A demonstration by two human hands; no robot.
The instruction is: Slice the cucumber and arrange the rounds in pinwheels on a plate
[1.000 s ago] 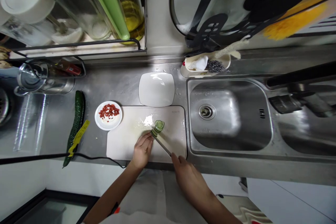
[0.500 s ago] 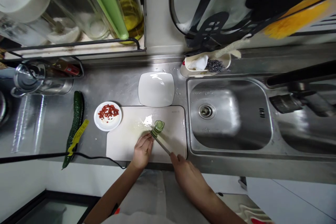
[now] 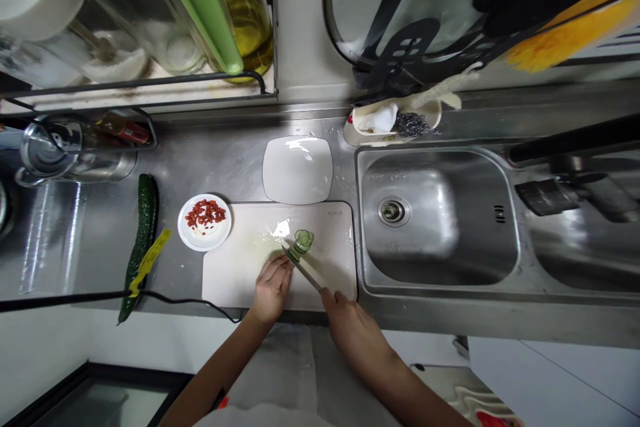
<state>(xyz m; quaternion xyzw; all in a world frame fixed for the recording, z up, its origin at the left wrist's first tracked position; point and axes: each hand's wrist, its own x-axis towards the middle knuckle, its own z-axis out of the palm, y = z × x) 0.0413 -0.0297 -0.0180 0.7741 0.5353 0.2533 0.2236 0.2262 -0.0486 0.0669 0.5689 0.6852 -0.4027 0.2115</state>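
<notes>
On a white cutting board (image 3: 235, 267), my left hand (image 3: 270, 285) curls over the end of a cucumber piece, its fingertips against the blade. My right hand (image 3: 350, 323) grips the handle of a knife (image 3: 303, 268), whose blade runs up-left to the cucumber. Thin green cucumber slices (image 3: 303, 240) lie in a small stack just beyond the blade tip. The held cucumber piece itself is mostly hidden under my left fingers.
A small round dish of red berries (image 3: 205, 221) sits left of the board, a square white plate (image 3: 298, 169) behind it. A whole cucumber (image 3: 141, 233) with a yellow tag lies far left. The steel sink (image 3: 440, 220) is right of the board. A black cable (image 3: 100, 296) crosses the counter's front edge.
The knife and my right hand have shifted slightly left along the cucumber. My left hand has stayed almost in place.
</notes>
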